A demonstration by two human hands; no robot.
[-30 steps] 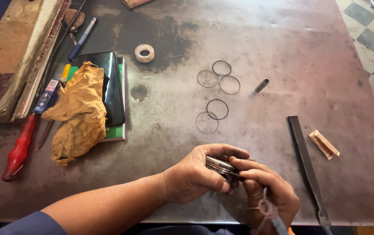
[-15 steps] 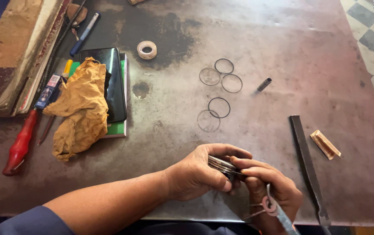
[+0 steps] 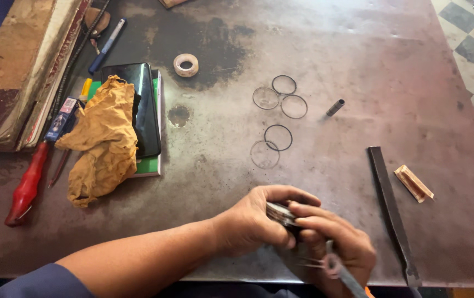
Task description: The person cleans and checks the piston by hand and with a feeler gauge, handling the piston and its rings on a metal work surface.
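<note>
My left hand (image 3: 259,221) grips a small ridged metal part (image 3: 281,214) near the front edge of the brown metal table (image 3: 358,66). My right hand (image 3: 339,248) is closed around the same part from the right, and a thin metal tool (image 3: 343,273) with a ring sticks out below its fingers. Most of the part is hidden by my fingers. Several thin metal rings (image 3: 279,137) lie loose on the table beyond my hands.
A long flat file (image 3: 391,209) lies right of my hands, a small tan block (image 3: 413,183) beside it, a short dark tube (image 3: 335,107) farther back. At left: a yellow rag (image 3: 102,143), a black phone (image 3: 144,105), a red-handled screwdriver (image 3: 24,187), a tape roll (image 3: 185,64).
My hands stay at the front edge, fingers shifting slightly around the part. My right hand has turned a little and its tool now blurs.
</note>
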